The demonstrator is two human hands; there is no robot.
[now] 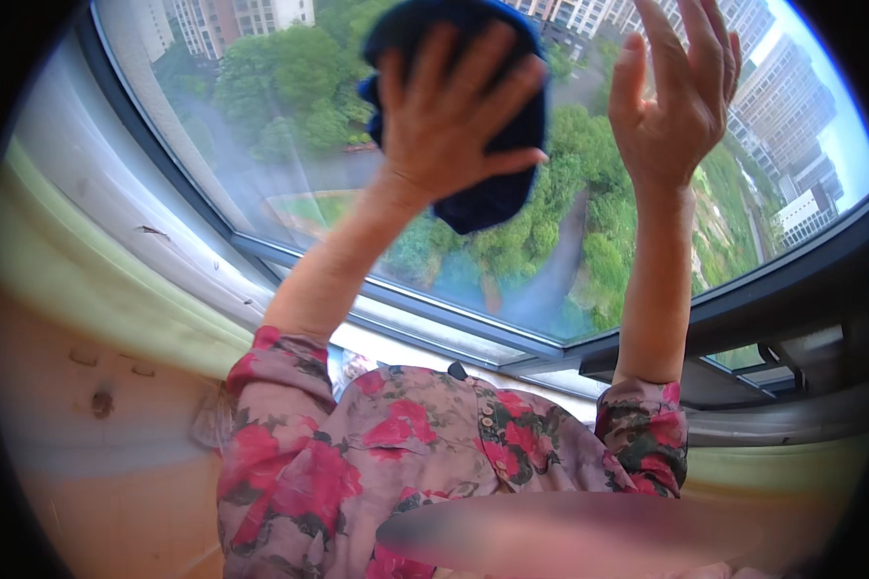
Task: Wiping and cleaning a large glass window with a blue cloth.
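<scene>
With its fingers spread wide, my left hand [444, 116] holds a dark blue cloth [483, 205] flat against the window glass [541, 256]. The cloth sticks out around the palm and below the thumb. Farther right, my right hand [671, 121] is raised before the same pane, open and holding nothing. Its fingers stretch upward, and the tips reach the picture's upper edge. Whether this hand touches the glass, I cannot tell. Hazy pale patches show on the pane.
A dark window frame [434, 304] runs along the pane's lower edge, between me and the glass. To the left is a pale sill [179, 236] with small dark specks, bordered by a yellow-green band [116, 261]. Dark window hardware [777, 367] sits at the right. Trees and buildings show outside.
</scene>
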